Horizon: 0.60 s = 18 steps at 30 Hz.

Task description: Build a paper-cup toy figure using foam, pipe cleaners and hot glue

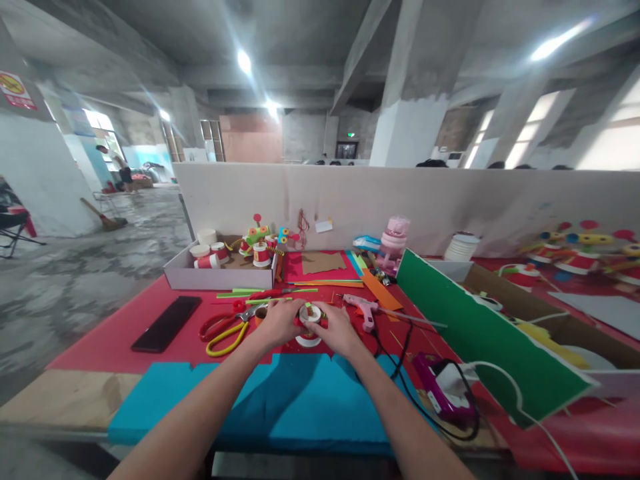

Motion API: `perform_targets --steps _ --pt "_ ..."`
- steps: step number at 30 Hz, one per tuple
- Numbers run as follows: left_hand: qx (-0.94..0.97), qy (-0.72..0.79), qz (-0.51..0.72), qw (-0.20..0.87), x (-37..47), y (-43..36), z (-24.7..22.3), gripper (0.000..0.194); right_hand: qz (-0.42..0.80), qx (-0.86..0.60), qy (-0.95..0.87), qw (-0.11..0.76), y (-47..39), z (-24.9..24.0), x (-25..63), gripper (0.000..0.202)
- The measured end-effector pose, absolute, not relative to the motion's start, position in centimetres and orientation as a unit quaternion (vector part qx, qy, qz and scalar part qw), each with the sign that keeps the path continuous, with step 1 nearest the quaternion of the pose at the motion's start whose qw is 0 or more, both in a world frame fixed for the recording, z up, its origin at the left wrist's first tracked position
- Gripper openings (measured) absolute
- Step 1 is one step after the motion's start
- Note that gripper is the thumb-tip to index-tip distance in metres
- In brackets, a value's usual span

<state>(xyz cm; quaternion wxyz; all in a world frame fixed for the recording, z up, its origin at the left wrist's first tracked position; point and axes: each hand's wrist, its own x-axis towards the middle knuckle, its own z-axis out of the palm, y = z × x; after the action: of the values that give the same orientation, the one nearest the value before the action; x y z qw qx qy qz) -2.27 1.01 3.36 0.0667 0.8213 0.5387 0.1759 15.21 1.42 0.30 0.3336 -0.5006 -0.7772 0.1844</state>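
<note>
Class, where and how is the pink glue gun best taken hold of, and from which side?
Probably by the handle of the pink glue gun, the right hand coming from the near side: the handle points toward the person, while the nozzle faces left and a long stick juts right from the back. Mind the black cord beside the handle.

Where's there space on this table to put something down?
Bare room: the blue sheet between the forearms, and the red sheet left of the black phone. It's crowded by the cup: scissors beside the left hand, glue gun beside the right hand. Farther right, a purple power strip sits near the green board.
</note>
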Motion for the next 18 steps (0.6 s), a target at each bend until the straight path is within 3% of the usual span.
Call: perform_targets --steps 18 --pt "0.804 0.555 0.203 0.063 -1.74 0.71 3.64 0.024 0.159 -0.497 -0.779 0.346 1.23 -0.09 14.73 0.041"
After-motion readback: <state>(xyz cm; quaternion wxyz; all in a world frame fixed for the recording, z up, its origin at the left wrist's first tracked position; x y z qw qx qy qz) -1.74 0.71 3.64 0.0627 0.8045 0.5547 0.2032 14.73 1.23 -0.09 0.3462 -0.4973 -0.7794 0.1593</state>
